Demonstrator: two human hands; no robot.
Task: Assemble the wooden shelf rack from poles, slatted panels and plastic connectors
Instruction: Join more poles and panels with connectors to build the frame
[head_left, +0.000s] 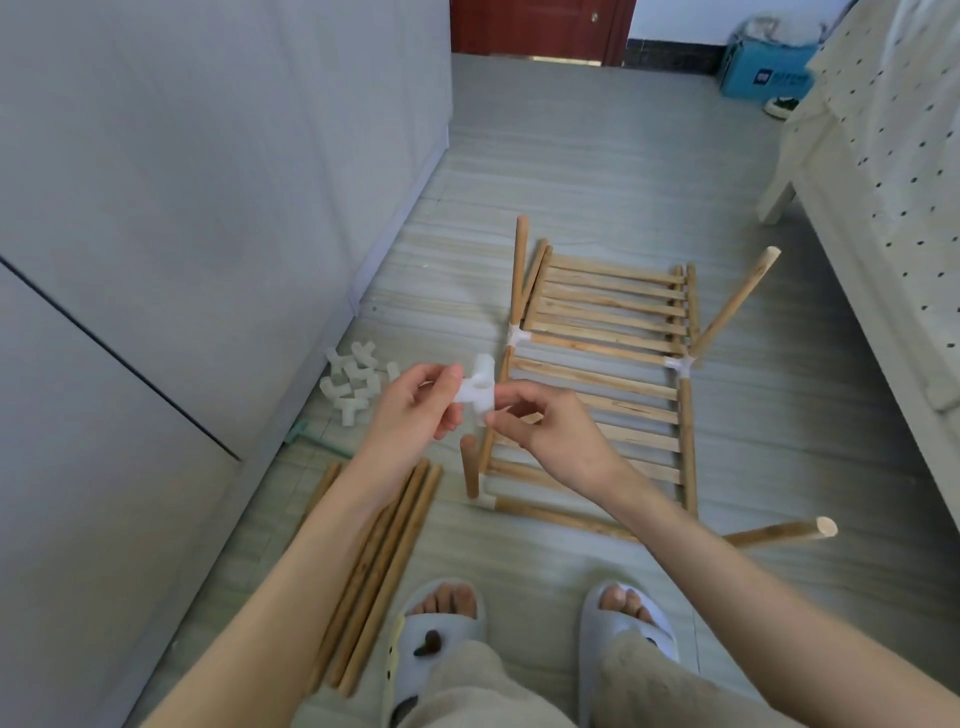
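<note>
I see both hands, left hand (415, 402) and right hand (545, 431), pinching one white connector (477, 391) above the rack (597, 384); spare poles (379, 566) left of rack.

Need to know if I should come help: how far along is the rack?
Early. One slatted panel lies framed with poles and white corner connectors. Both hands, left hand and right hand, pinch one plastic connector. Left: a loose connector pile, a bundle of poles, another panel.
</note>
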